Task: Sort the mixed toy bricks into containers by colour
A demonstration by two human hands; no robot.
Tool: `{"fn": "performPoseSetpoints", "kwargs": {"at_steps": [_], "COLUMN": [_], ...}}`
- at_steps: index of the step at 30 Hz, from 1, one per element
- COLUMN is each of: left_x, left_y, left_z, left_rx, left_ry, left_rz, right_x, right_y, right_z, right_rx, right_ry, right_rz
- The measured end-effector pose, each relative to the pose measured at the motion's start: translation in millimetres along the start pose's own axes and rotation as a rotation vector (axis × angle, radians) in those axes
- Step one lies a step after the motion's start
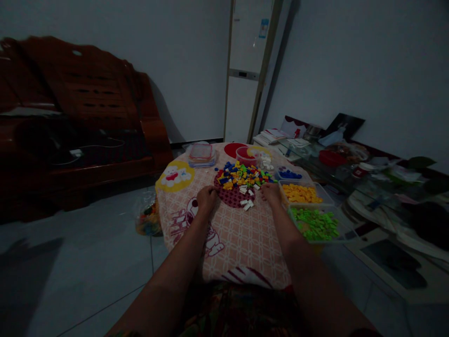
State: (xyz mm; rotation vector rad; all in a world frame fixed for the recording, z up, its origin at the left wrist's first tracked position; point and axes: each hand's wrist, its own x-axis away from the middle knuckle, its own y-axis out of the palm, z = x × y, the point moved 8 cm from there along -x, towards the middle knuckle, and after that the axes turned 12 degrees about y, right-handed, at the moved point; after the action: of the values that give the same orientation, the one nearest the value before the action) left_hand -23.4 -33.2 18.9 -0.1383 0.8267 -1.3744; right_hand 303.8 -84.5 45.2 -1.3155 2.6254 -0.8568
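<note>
A mixed heap of small toy building bricks (pixel 242 175) in blue, yellow, red and green lies on the round, cloth-covered table (pixel 242 234). My left hand (pixel 206 199) rests at the heap's left edge with its fingers drawn together; whatever they hold, if anything, is too small to see. On the heap's right side is my right hand (pixel 271 193), fingers curled in a pinch, close to a white brick; its fingertips are too dark to show a grip. Several loose white bricks (pixel 247 204) lie between the hands, in front of the heap.
Along the table's right side stand clear boxes of green bricks (pixel 315 224), yellow bricks (pixel 301 194) and blue bricks (pixel 289 174). Behind the heap are a round tub (pixel 247 156), white bricks (pixel 266 162) and stacked lidded containers (pixel 201 155). A cluttered glass table (pixel 336 173) borders the right.
</note>
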Motion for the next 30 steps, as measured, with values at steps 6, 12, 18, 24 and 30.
{"fn": "performPoseSetpoints", "kwargs": {"at_steps": [6,12,18,24,30], "left_x": [-6.3,-46.3,-93.8,-109.2,-85.7], "left_y": [3.1,12.3,1.6,9.9,38.2], "left_z": [-17.8,-33.1,-35.1,-47.6,-66.4], "left_rx": [0.248,0.464,0.566,0.586,0.644], "left_ry": [-0.186,-0.311,-0.312,-0.339,-0.421], "left_rz": [0.163,0.29,0.402,0.489,0.459], "right_x": [8.0,15.6,19.8,-11.8,-73.9], "right_y": [7.9,23.3,19.5,2.6,-19.2], "right_z": [-10.9,-16.6,-14.3,-31.6,-86.4], "right_rx": [0.315,0.723,0.791,0.522,0.322], "right_ry": [-0.064,-0.137,-0.238,-0.25,-0.17], "right_rz": [0.05,0.13,0.117,0.142,0.322]}}
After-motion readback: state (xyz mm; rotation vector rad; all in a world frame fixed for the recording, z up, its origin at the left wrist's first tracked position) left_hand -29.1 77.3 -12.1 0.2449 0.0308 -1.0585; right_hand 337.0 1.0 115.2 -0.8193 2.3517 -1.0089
